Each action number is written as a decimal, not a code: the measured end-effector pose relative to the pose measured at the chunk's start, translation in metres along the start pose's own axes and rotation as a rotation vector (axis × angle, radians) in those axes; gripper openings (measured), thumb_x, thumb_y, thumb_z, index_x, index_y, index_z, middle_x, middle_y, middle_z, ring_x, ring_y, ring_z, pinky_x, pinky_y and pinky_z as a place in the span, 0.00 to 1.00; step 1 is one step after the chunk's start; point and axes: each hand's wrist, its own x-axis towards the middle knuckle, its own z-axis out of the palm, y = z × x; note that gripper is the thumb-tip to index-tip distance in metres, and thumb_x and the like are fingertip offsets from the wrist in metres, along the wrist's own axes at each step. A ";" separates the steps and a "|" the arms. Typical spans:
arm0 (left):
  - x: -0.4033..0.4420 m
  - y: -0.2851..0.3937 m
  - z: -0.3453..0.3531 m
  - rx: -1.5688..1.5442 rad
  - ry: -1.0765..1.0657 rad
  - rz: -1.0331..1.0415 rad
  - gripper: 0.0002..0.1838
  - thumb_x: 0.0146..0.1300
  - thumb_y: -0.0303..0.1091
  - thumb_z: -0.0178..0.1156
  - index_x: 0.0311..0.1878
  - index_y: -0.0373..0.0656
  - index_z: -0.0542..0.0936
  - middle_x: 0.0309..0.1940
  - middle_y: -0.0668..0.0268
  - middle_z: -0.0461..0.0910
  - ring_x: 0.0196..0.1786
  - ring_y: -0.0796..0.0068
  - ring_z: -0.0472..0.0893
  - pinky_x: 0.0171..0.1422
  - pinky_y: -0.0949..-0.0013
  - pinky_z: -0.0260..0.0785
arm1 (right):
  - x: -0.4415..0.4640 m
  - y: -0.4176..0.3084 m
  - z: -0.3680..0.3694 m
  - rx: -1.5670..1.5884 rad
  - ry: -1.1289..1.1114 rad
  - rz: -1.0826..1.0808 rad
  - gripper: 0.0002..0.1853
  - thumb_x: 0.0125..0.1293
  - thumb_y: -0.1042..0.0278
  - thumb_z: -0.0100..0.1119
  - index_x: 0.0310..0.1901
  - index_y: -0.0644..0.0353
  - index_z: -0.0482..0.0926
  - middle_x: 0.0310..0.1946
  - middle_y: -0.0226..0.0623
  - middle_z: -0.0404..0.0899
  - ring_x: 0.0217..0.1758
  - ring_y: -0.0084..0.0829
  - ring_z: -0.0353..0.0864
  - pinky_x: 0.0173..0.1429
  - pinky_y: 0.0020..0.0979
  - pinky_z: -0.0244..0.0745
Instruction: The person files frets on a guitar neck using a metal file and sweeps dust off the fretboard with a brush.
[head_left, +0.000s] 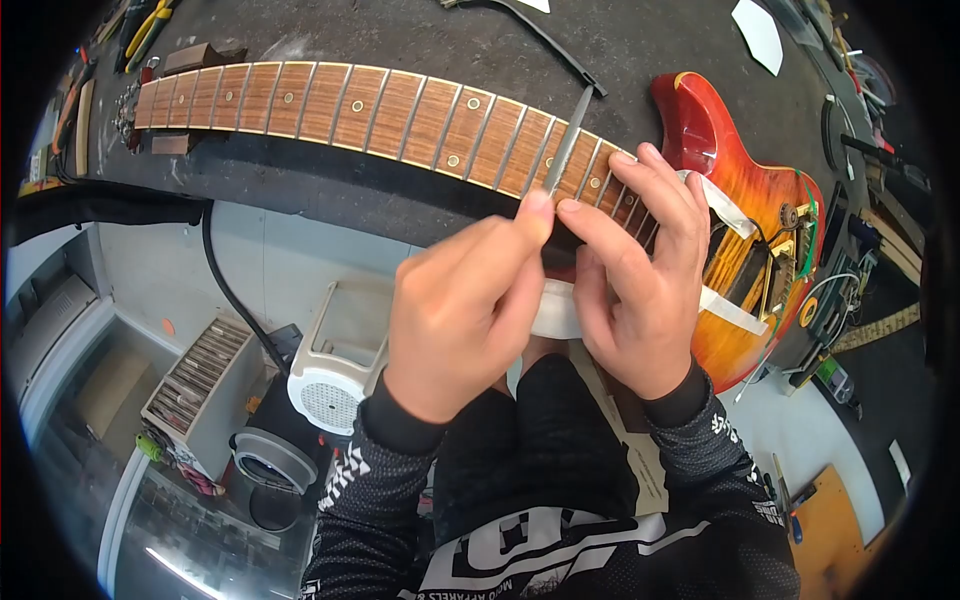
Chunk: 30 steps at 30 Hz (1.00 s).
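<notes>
Across the upper part of the frame, an electric guitar (748, 204) lies on the dark bench (420, 30), fretboard running left. Near its body, the left hand (645, 260) rests fingertips on the fretboard, fingers spread apart; the right hand (475, 300) pinches a slim metal file (567, 145), fingers together around it.

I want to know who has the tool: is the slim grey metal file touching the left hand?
Touching. The head view shows the slim grey metal file running down into the fingertips of the left hand, with no gap.
</notes>
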 end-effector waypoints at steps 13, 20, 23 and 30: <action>-0.016 0.004 -0.011 0.052 -0.036 -0.005 0.26 0.62 0.12 0.72 0.65 0.34 0.89 0.30 0.57 0.82 0.28 0.58 0.84 0.34 0.57 0.76 | 0.000 0.000 0.000 0.003 -0.003 0.003 0.35 0.57 0.82 0.71 0.66 0.38 0.90 0.76 0.41 0.78 0.85 0.54 0.74 0.89 0.67 0.58; -0.063 0.000 -0.022 0.114 0.000 0.080 0.20 0.62 0.07 0.73 0.57 0.32 0.88 0.23 0.62 0.76 0.19 0.66 0.73 0.26 0.66 0.65 | -0.001 0.003 0.000 0.013 -0.004 -0.005 0.36 0.57 0.83 0.71 0.67 0.37 0.89 0.76 0.41 0.78 0.85 0.54 0.74 0.89 0.67 0.58; -0.063 -0.002 -0.022 0.115 -0.012 0.071 0.20 0.63 0.07 0.73 0.57 0.32 0.88 0.23 0.62 0.78 0.19 0.66 0.73 0.26 0.66 0.65 | -0.002 0.002 0.000 0.014 -0.005 -0.007 0.36 0.57 0.83 0.71 0.67 0.37 0.89 0.76 0.41 0.78 0.85 0.54 0.74 0.89 0.67 0.58; -0.004 -0.001 0.000 0.049 -0.014 0.043 0.27 0.62 0.11 0.70 0.66 0.32 0.88 0.28 0.59 0.78 0.27 0.60 0.82 0.33 0.57 0.74 | -0.001 0.001 0.000 -0.002 -0.006 -0.002 0.36 0.56 0.83 0.71 0.67 0.38 0.89 0.76 0.42 0.78 0.85 0.54 0.74 0.89 0.68 0.58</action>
